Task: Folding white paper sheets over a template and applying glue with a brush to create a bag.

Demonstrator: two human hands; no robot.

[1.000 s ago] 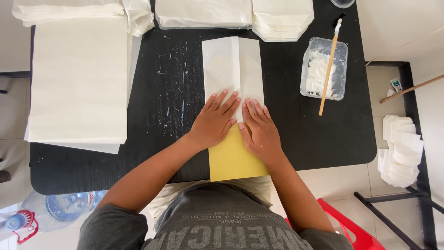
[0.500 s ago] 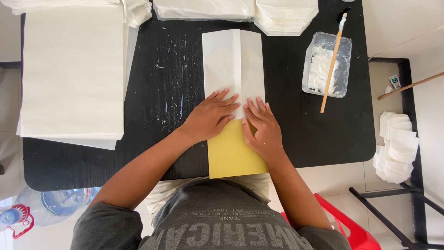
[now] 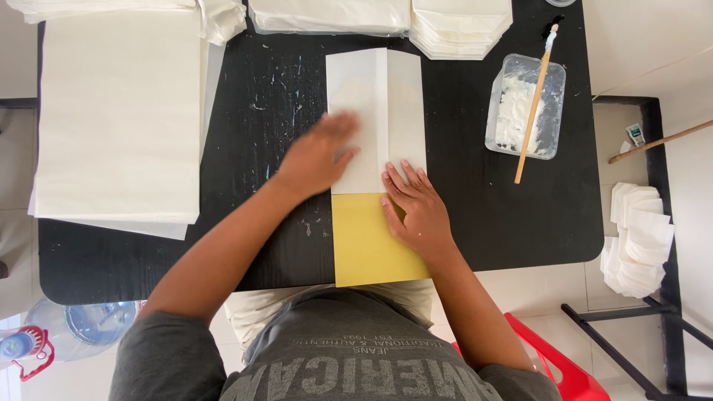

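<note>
A folded white paper (image 3: 375,119) lies in the middle of the black desk (image 3: 475,223), its near end over a yellow sheet (image 3: 368,245) that juts past the desk's near edge. The left hand (image 3: 319,156), blurred, lies flat and open on the paper's left half. The right hand (image 3: 416,208) presses flat, fingers spread, where paper meets yellow sheet. A stack of white sheets (image 3: 119,111) fills the left side.

We see one head view only, looking straight down, close over the counter (image 3: 460,223) and hands (image 3: 416,212)
</note>
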